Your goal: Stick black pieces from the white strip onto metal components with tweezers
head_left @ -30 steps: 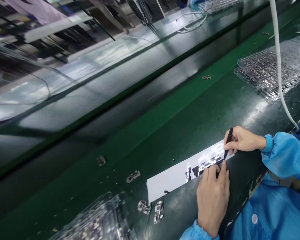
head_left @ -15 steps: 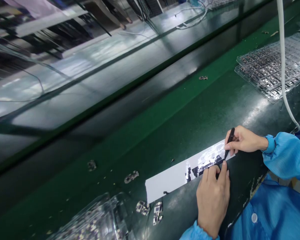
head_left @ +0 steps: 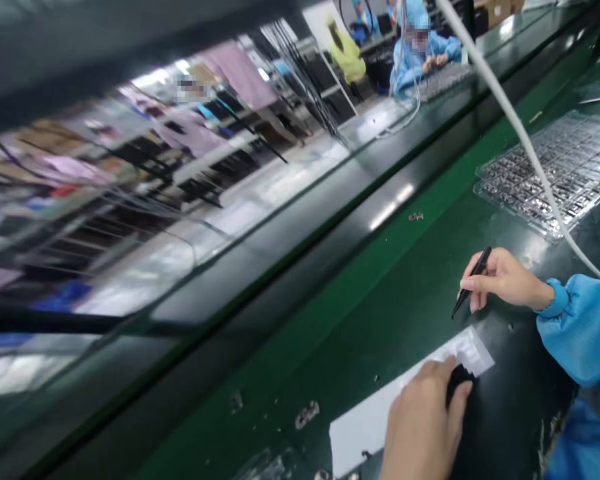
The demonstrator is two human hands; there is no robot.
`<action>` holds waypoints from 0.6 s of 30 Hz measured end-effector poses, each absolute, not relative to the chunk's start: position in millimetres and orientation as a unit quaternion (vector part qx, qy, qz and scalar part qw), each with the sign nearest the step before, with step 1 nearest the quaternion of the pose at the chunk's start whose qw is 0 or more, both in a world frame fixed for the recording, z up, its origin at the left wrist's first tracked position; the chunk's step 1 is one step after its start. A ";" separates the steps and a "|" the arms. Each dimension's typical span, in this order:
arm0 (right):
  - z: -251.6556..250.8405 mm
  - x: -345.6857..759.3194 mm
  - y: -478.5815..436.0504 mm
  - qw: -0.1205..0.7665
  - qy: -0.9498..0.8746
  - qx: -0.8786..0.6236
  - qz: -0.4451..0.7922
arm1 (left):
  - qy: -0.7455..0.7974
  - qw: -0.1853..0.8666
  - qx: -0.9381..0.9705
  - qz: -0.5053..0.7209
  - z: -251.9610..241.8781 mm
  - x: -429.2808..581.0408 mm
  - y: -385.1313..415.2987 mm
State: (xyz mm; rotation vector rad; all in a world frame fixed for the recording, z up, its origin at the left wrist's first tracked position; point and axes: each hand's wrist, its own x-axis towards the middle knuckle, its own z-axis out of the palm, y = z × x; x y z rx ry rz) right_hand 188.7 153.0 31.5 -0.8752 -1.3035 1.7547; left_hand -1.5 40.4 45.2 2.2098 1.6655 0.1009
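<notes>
Head view has tipped upward since the earlier frame. The white strip (head_left: 365,427) lies near the worktop's (head_left: 380,293) near edge, and the left hand (head_left: 423,420) stays on it, pinching a black piece (head_left: 459,381). The right hand (head_left: 505,280), gripping a black tool (head_left: 473,280), has lifted clear of the strip. Bare worktop stretches beyond both hands. The parts tray (head_left: 570,173) sits well apart, far right.
</notes>
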 end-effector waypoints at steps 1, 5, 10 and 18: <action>34.2 188.8 159.4 0.397 -0.507 -0.339 0.686 | 0.603 0.181 0.775 0.052 49.2 -5.7 60.9; 36.6 189.9 174.8 0.415 -0.495 -0.330 0.689 | 0.622 0.141 0.757 0.140 39.0 -18.4 160.6; 34.5 188.1 176.4 0.425 -0.473 -0.330 0.697 | 0.637 0.097 0.748 0.159 2.5 -35.3 270.9; 11.5 167.9 197.2 0.431 -0.408 -0.320 0.738 | 0.650 0.060 0.739 0.164 -10.8 -54.2 342.3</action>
